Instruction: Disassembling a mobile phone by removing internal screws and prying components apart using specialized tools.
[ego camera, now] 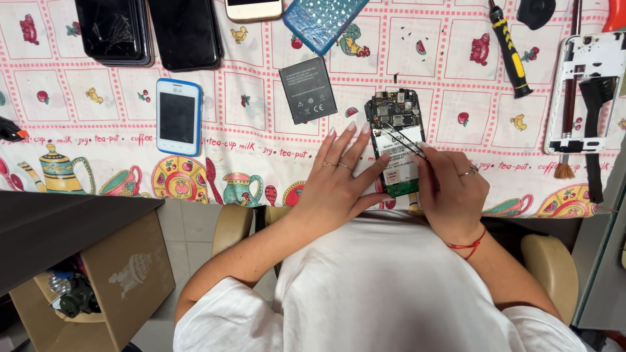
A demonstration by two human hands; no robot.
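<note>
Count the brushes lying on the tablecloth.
2, both at the right: a black brush lying across the white phone frame, and a thin bristle brush beside it. Others may lie out of frame.

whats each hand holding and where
Right hand pinches black tweezers at their rear end. Left hand holds nothing, only steadying the opened phone by its left edge.

The left hand lies flat, palm down, fingers spread and extended. The right hand is curled, fingers pinched together, wrist bent.
</note>
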